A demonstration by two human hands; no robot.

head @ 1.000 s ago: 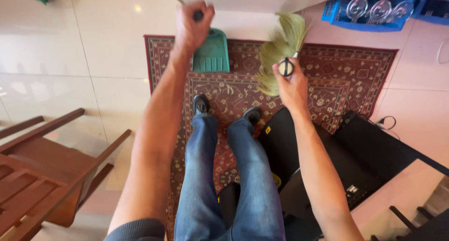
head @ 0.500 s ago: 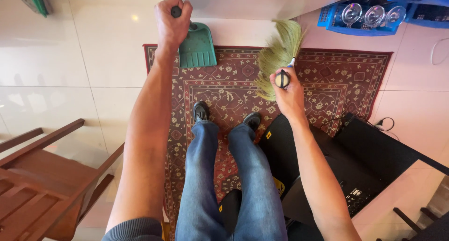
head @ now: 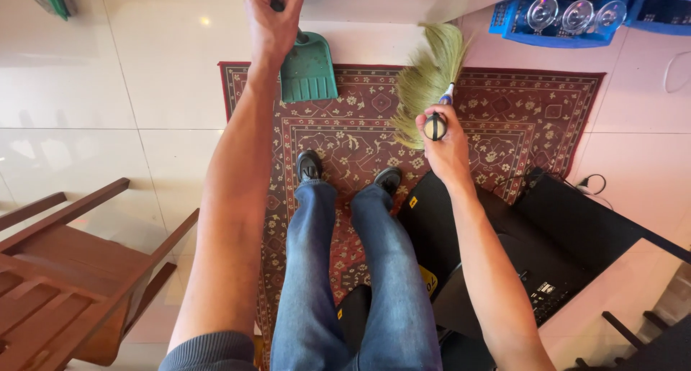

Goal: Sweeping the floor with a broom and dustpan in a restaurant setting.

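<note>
While the left hand (head: pixel 272 18) grips the dustpan (head: pixel 308 70), the right hand (head: pixel 444 142) clasps the broom (head: pixel 426 79).

Floor (head: pixel 129 90): pale glossy tile that throws back light; rug (head: pixel 345 137): woven cloth, matt, red with a cream pattern. Dustpan (head: pixel 308 72): smooth green plastic; broom (head: pixel 426 79): coarse, dry yellow-green grass bristles on a glossy dark handle end. Chair (head: pixel 65 270): brown wood, satin finish; trousers (head: pixel 345 284): blue denim.

One head view, looking straight down

Single camera, worn on the head, faces steeply down past both forearms to the patterned rug (head: pixel 504 119) and white floor tiles (head: pixel 144 83). Arms near the lens, floor farther. No second view.
</note>
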